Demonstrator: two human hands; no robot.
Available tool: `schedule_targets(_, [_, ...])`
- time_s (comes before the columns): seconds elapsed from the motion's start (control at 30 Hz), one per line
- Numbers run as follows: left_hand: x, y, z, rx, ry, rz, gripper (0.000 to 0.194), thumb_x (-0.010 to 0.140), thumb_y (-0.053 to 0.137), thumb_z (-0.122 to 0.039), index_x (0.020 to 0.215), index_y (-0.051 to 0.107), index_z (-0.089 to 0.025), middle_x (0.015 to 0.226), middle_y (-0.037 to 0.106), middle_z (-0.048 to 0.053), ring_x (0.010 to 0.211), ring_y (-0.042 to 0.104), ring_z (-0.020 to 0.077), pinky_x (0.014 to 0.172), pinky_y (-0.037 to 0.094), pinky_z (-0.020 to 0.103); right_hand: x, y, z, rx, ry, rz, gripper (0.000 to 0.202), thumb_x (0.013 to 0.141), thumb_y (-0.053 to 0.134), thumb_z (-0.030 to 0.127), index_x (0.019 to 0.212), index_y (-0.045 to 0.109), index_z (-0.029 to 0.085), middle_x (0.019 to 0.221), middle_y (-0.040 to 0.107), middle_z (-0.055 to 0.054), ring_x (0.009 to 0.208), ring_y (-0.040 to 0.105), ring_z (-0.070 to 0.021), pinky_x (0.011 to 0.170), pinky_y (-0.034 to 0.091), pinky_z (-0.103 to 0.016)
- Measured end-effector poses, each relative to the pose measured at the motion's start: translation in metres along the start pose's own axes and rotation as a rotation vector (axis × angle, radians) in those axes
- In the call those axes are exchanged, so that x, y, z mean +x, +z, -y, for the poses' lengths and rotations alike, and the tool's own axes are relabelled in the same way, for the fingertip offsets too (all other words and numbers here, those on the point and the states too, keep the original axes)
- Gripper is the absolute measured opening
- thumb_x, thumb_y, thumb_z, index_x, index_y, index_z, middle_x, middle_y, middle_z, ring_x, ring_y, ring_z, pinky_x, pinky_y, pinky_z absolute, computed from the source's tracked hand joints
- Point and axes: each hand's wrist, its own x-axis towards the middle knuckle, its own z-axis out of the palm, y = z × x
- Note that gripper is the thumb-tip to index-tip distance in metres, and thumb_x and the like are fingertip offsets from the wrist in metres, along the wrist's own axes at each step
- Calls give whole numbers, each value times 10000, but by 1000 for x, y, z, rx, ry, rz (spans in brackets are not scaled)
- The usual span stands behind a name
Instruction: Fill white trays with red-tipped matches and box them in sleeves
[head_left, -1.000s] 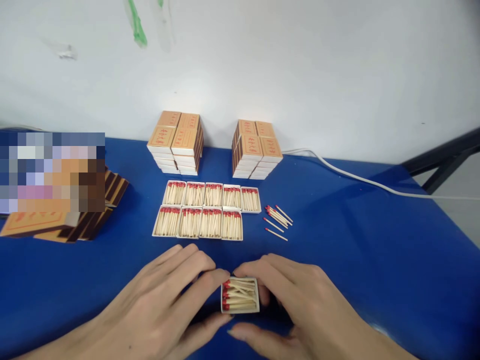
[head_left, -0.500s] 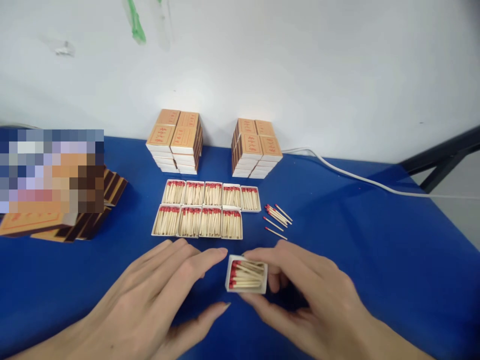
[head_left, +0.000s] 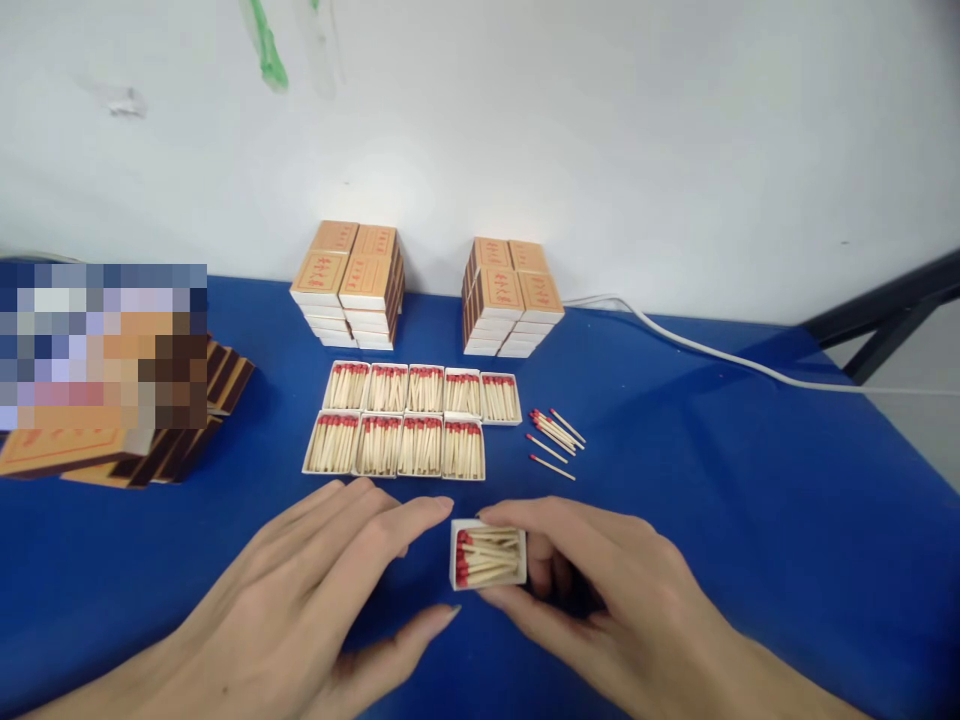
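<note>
A small white matchbox tray (head_left: 454,560) holds red-tipped matches (head_left: 487,556) lying sideways, heads to the left. My right hand (head_left: 607,580) grips it between thumb and fingers at its near and far sides. My left hand (head_left: 322,590) is just left of the tray, its thumb and index finger apart with nothing between them. Beyond my hands, several filled matchbox trays (head_left: 394,447) sit in two rows on the blue table. To their right lies a small loose pile of matches (head_left: 553,430).
Two stacks of closed matchboxes, one on the left (head_left: 365,283) and one on the right (head_left: 512,294), stand against the white wall (head_left: 600,130). More matchboxes (head_left: 180,450) are heaped at the left beside a blurred patch. A white cable (head_left: 697,345) runs along the back right.
My right hand has shifted slightly left and toward me with the tray, and the matches in it have settled a little. My left hand has barely moved.
</note>
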Motion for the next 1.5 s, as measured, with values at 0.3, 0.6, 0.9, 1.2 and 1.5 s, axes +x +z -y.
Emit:
schedule_targets(0.3, [1,2,3,-7,20,54,369,1230,648,-383,1553,658,-204,1248,829,68,1156,818,229,1028,694,378,-2,1,2,3,59,115,203,1154,827,364,1316,777,253,807,735,89,567,604,-92,532,455,-237])
schedule_targets(0.6, [-6,6,2,28,61,47,399,1228,648,-368,1595,688,-214,1278,811,71,1180,826,245,1112,698,431,6,-22,1,-67,58,-16,251,1155,821,469,1297,755,273,742,657,122,538,602,-83,551,494,-225])
schedule_targets(0.9, [1,3,1,41,108,128,389,1205,622,-209,1559,738,-321,1271,844,20,1139,826,212,1128,706,395,16,-33,-36,-551,171,-178,369,1207,669,585,1259,800,245,996,715,-15,546,606,-130,511,522,-312])
schedule_targets(1.2, [9,-1,-1,51,84,46,394,1282,432,-298,1455,783,-254,1155,861,42,1026,839,213,979,717,362,14,-33,-31,-514,82,-111,381,1282,549,490,1124,781,233,948,710,-11,699,745,-162,616,575,-313])
schedule_targets(1.5, [10,-1,0,41,107,65,421,1296,410,-307,1427,809,-274,1159,858,40,1025,841,220,932,715,365,1,-31,-28,-478,92,-47,289,1287,545,392,1121,735,252,1077,748,-44,841,791,-206,761,623,-357])
